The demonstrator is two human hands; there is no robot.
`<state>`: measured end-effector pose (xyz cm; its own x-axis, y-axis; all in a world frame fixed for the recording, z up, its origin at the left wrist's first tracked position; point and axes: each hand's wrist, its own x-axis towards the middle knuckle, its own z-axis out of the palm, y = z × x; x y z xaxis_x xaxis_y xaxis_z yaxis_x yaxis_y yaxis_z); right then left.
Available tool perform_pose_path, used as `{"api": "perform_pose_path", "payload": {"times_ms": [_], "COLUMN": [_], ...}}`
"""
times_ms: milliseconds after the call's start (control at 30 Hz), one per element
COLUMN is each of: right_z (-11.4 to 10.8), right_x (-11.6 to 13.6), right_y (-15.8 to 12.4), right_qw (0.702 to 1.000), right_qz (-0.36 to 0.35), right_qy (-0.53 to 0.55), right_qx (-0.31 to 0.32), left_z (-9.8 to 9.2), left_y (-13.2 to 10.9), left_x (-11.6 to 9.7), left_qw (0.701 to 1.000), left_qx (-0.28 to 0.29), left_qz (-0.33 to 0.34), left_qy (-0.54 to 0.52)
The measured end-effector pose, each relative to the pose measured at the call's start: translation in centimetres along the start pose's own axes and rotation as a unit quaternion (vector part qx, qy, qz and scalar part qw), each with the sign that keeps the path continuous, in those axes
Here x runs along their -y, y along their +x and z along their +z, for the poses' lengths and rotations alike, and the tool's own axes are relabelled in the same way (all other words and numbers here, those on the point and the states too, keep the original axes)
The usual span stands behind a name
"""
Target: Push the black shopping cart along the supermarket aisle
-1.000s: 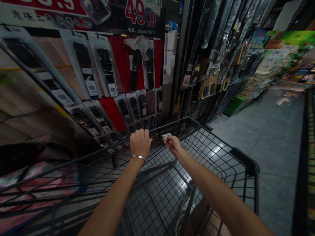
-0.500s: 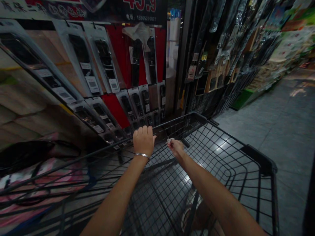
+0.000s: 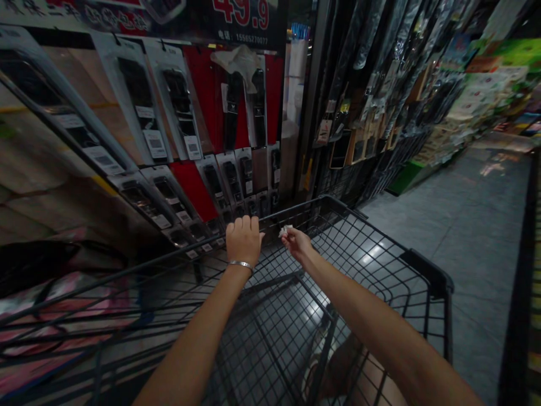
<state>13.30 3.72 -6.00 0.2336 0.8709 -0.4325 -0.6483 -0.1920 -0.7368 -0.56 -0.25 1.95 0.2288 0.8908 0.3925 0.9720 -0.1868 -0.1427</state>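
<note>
Just beyond the fingers, packaged belts (image 3: 186,121) hang in rows on a red display board (image 3: 203,96). Above them runs a price sign (image 3: 240,11) reading 49.9. To the right of the fingers, dark hanging goods (image 3: 372,84) line the aisle over a grey tiled floor (image 3: 465,225). Far left lies something pink (image 3: 63,304), blurred.

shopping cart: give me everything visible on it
The shopping cart is a black wire-mesh basket with a thicker rim bar and a solid dark block at its right corner. The basket looks bare; the glossy floor shows through the mesh. It stands close against a display wall of hanging packaged goods. The left hand grips the far rim; the right hand, pinching a small white scrap, hovers beside it.
</note>
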Motion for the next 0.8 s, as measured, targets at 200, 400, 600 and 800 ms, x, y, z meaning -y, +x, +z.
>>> {"api": "perform_pose_path", "payload": {"times_ms": [200,400,600,800], "right_z": [2.4,1.5,0.8,0.1], "right_x": [2.8,1.5,-1.9,-3.1], "right_y": [-1.9,-2.6,-2.5,-1.5], "right_qw": [0.997,0.999,0.997,0.998], "right_qz": [0.054,0.040,0.043,0.016], "right_qy": [0.045,-0.014,-0.042,-0.055], "right_qx": [-0.030,-0.022,-0.046,-0.024], "left_z": [0.0,-0.1,0.1,0.3], "left_y": [0.1,0.0,-0.1,-0.2], "left_x": [0.0,0.0,0.2,0.3], "left_qw": [1.000,1.000,1.000,1.000], "left_qx": [0.001,0.002,-0.003,-0.004], "left_qz": [-0.003,-0.004,-0.001,0.002], "left_qy": [-0.008,-0.003,-0.004,-0.011]}}
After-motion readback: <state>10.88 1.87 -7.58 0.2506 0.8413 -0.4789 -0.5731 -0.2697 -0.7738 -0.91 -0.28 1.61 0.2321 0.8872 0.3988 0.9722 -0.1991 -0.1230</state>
